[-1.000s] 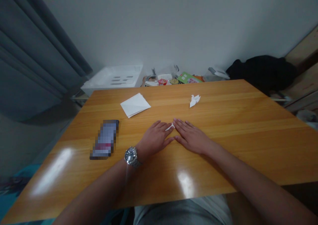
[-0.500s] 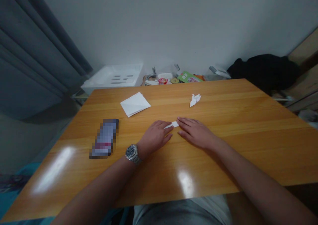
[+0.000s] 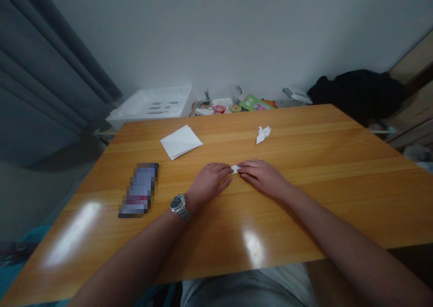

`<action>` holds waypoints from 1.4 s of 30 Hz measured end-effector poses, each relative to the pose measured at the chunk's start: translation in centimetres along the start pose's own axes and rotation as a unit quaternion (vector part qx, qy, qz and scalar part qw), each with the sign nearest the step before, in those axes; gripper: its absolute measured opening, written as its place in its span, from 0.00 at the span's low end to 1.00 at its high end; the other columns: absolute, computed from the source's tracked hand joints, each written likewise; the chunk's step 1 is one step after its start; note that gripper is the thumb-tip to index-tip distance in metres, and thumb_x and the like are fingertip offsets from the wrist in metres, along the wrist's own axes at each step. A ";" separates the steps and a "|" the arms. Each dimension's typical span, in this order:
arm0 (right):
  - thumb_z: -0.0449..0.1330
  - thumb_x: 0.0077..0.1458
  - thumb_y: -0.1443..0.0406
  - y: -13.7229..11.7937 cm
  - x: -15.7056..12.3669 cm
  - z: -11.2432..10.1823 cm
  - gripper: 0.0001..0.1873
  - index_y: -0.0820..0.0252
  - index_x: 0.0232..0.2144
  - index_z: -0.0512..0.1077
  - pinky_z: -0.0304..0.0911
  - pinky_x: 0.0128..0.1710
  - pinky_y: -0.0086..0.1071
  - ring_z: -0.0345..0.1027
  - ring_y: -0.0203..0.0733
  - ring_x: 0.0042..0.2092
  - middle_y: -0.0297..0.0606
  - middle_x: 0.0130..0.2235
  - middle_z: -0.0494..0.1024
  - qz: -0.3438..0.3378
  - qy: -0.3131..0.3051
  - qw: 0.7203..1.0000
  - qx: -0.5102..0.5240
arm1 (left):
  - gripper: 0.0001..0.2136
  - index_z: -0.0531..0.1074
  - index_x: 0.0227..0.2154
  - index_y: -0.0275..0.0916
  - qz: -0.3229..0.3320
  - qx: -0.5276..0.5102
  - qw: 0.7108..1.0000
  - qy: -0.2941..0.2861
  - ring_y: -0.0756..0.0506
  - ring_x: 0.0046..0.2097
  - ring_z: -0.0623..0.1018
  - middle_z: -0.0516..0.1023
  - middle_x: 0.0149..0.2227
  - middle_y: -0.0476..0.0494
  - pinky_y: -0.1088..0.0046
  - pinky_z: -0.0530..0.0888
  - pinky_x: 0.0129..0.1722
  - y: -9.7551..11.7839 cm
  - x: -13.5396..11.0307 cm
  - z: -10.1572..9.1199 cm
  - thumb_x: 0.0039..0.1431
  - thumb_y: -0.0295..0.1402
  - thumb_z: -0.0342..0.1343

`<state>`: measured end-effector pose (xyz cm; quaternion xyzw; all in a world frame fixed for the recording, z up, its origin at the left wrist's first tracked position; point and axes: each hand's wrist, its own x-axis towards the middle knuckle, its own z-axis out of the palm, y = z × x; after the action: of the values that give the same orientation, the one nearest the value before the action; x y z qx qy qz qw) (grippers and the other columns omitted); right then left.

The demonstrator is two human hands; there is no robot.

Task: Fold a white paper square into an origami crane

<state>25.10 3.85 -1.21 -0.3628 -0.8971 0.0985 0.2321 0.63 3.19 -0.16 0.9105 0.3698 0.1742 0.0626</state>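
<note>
A small folded piece of white paper (image 3: 235, 169) lies low over the middle of the wooden table, mostly covered by fingers. My left hand (image 3: 211, 180), with a metal watch (image 3: 181, 206) at the wrist, grips its left end, fingers closed together. From the other side, my right hand (image 3: 262, 176) pinches the right end between thumb and fingers. Only a short white strip shows between the fingertips, so its full shape is hidden. Beyond my right hand stands a folded white paper bird (image 3: 263, 135).
A stack of white paper sheets (image 3: 181, 142) lies at the back left of the table (image 3: 321, 162). Nearer on the left is a phone (image 3: 139, 190) with a blurred screen. Past the far edge are a white plastic tray (image 3: 152, 104), a green booklet (image 3: 253, 103) and black cloth (image 3: 358, 92).
My right fingers have shifted left and closed over the paper's right end, drawing nearer my left hand. Less of the paper shows now. The whole view has shifted slightly.
</note>
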 end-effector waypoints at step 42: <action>0.57 0.65 0.65 -1.4 0.9 0.4 0.08 0.57 0.41 0.76 0.68 0.44 0.37 0.73 0.43 0.42 0.41 0.40 0.80 0.085 0.056 0.986 0.130 | 0.11 0.74 0.44 0.40 -0.078 -0.023 0.996 0.025 0.45 0.42 0.77 0.78 0.40 0.44 0.69 0.74 0.43 0.4 0.2 -0.3 0.72 0.36 0.48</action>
<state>23.48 3.43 -0.79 -0.4096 -0.8283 0.2130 0.3176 0.93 3.02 0.33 0.8726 0.4369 0.2000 0.0878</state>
